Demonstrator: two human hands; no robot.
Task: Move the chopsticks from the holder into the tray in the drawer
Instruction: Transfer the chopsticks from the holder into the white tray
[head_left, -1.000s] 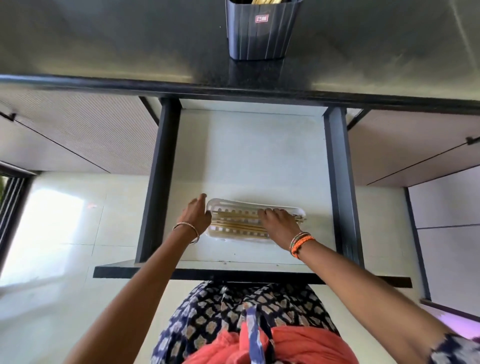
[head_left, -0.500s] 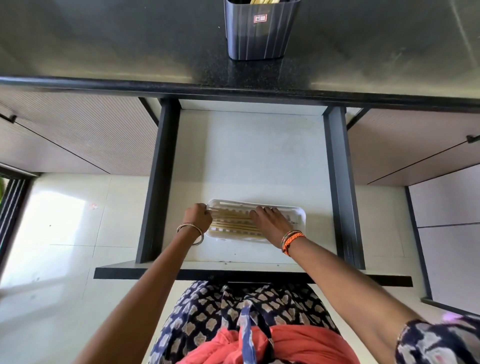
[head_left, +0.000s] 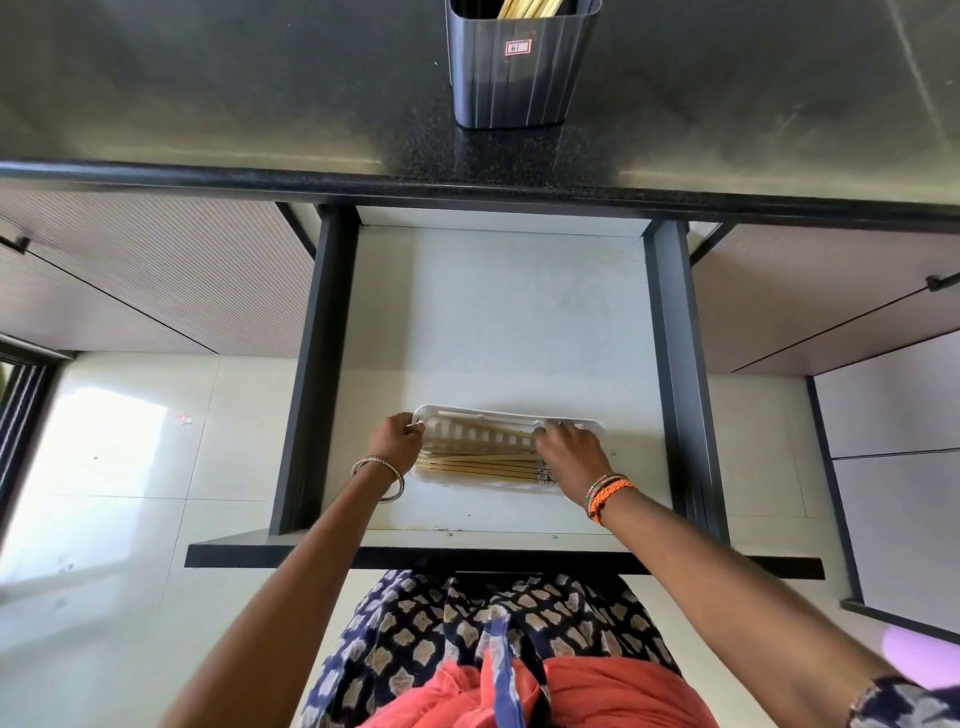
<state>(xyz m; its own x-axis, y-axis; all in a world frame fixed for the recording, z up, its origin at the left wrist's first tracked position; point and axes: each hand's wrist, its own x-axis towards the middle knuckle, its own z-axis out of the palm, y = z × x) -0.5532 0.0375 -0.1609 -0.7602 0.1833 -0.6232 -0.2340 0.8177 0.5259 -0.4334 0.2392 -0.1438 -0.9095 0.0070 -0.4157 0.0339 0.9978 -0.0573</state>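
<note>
A white slotted tray (head_left: 483, 415) lies near the front of the open drawer (head_left: 498, 312). Several wooden chopsticks (head_left: 478, 465) lie lengthwise in it. My left hand (head_left: 396, 436) grips the tray's left end with curled fingers. My right hand (head_left: 571, 451) rests over the tray's right part, fingers bent down onto the chopsticks' ends; what it holds is hidden. A dark ribbed holder (head_left: 511, 67) stands on the black countertop (head_left: 208, 93) above, with more chopsticks (head_left: 524, 8) sticking out of it.
The drawer has dark side rails (head_left: 306, 374) and a dark front panel (head_left: 498, 558). Closed cabinet fronts (head_left: 156, 280) flank it on both sides. Pale floor tiles (head_left: 104, 467) lie below to the left.
My left hand closed in from beside the tray onto its left end. My right hand shifted slightly over the chopsticks. The view tilted up, showing more of the holder.
</note>
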